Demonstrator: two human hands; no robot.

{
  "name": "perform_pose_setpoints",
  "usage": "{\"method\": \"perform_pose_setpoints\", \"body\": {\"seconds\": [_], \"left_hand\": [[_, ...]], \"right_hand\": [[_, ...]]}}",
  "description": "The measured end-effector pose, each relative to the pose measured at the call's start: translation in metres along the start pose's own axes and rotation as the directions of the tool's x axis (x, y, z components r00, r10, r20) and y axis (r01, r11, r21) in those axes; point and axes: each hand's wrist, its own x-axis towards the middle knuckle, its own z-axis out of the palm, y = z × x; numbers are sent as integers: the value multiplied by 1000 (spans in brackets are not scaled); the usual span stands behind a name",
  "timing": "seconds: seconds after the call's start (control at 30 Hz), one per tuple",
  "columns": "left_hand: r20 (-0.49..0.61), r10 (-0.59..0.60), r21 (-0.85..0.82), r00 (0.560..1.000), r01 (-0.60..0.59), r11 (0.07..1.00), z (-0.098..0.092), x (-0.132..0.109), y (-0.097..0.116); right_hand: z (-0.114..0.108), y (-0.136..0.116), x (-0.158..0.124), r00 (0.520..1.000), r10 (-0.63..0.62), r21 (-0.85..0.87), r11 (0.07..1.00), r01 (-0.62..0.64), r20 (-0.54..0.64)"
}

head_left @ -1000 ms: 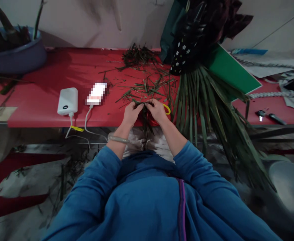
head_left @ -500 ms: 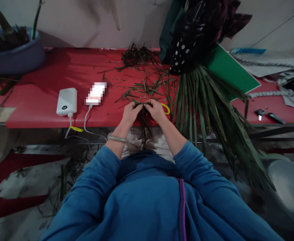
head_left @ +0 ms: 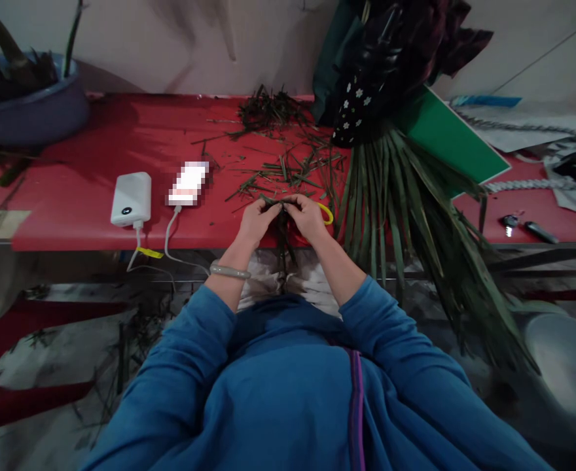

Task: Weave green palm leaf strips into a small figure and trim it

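Observation:
Both my hands meet at the front edge of the red table (head_left: 96, 137). My left hand (head_left: 256, 221) and my right hand (head_left: 308, 216) are closed, fingertips pinched together on a small bundle of dark green leaf strips (head_left: 283, 232) whose ends hang down over the table edge. A yellow-handled tool (head_left: 326, 212) lies just behind my right hand, partly hidden. A bangle sits on my left wrist.
A large fan of long palm leaves (head_left: 406, 209) droops off the table to the right. Leaf scraps (head_left: 283, 163) litter the table behind my hands. A white power bank (head_left: 131, 197) and a phone (head_left: 188, 182) lie left, cables hanging. A green board (head_left: 445, 137) and keys (head_left: 511, 224) sit right.
Almost nothing has moved. My fingers shift slightly on the leaf strips, and the hands stay in the same spot.

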Motion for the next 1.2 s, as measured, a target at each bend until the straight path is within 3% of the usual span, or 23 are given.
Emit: {"method": "perform_pose_setpoints", "body": {"seconds": [0.1,0.2,0.3,0.57,0.97,1.13,1.2], "left_hand": [[37,-97,-149,995,101,984,-3,-1,8],[165,-279,-279,946,317,906,-11,-1,15],[235,-340,-397,911,409,821,-21,-2,19],[145,-273,-545,951,307,780,-25,-7,18],[388,-178,-414,904,344,843,-18,-9,13],[245,-208,-328,947,283,901,5,-4,14],[208,-269,-347,940,328,879,13,-1,15]], "right_hand": [[-1,1,1,1000,19,43,999,-18,-25],[0,3,3,998,35,99,995,-30,-56],[0,0,6,991,84,201,978,-63,-99],[-6,-29,12,954,236,386,910,-150,-185],[-3,-30,23,915,331,460,865,-198,-229],[-2,-28,27,907,353,439,869,-227,-229],[-3,-27,27,906,347,435,874,-219,-241]]}}
